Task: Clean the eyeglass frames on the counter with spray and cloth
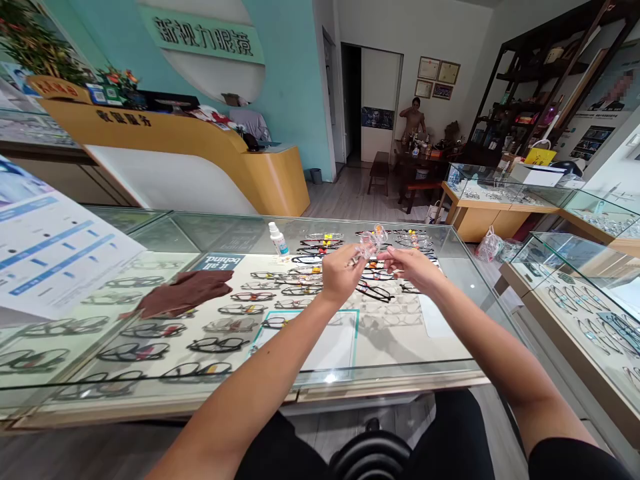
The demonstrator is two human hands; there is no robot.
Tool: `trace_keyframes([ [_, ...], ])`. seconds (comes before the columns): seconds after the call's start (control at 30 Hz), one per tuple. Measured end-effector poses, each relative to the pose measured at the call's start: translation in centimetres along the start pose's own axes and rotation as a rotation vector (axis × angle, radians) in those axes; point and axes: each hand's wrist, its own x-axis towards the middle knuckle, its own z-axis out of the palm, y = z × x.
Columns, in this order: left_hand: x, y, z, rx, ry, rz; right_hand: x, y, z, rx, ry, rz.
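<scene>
My left hand (342, 272) is closed around one side of a pair of eyeglasses (374, 239) with a transparent frame, raised over the glass display case (310, 385). Close to its right side is my right hand (411, 267), fingers curled and thumb and fingertips drawn together. Whether anything small is between those fingertips I cannot make out. Below both hands, rows of eyeglasses (376, 292) lie in the case. A white spray bottle (279, 240) stands on the glass beyond my left hand, and a crumpled brown cloth (187, 292) lies further left.
At the left edge a printed white sheet (60, 250) juts over the case. A teal-edged white board (325, 340) is under my forearms. Another display case (575, 293) stands to the right. A person (413, 120) is at a far table; a wooden counter (273, 177) stands ahead.
</scene>
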Motion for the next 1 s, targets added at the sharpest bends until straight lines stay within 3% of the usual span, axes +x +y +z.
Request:
trace_keyframes([
  [0.07,-0.4,0.3,0.0,0.023,-0.059,0.145,-1.0,0.3,1.6,0.244,0.035,0.04],
  [0.17,-0.7,0.4,-0.1,0.077,-0.085,0.22,-1.5,0.6,2.4,0.426,0.09,0.057],
  [0.4,-0.7,1.0,-0.3,0.092,-0.169,0.235,-1.5,1.1,1.8,0.48,0.024,0.006],
  [0.47,-0.6,1.4,-0.3,0.026,-0.162,0.157,-1.4,1.1,1.5,0.444,0.011,-0.026],
  [0.53,-0.3,1.7,-0.2,-0.071,-0.173,-0.015,-1.3,1.0,1.1,0.372,-0.002,-0.069],
  [0.63,0.3,1.9,-0.2,-0.277,-0.32,-0.35,-1.1,1.1,0.4,0.239,-0.026,-0.13],
  [0.7,0.6,2.0,-0.3,-0.379,-0.421,-0.496,-1.0,1.3,0.1,0.169,-0.045,-0.161],
  [0.8,1.0,2.1,-0.5,-0.421,-0.46,-0.555,-0.9,1.5,0.1,0.098,-0.073,-0.188],
  [1.0,1.4,1.6,-0.8,-0.425,-0.495,-0.519,-1.0,1.2,-0.1,0.113,-0.081,-0.184],
])
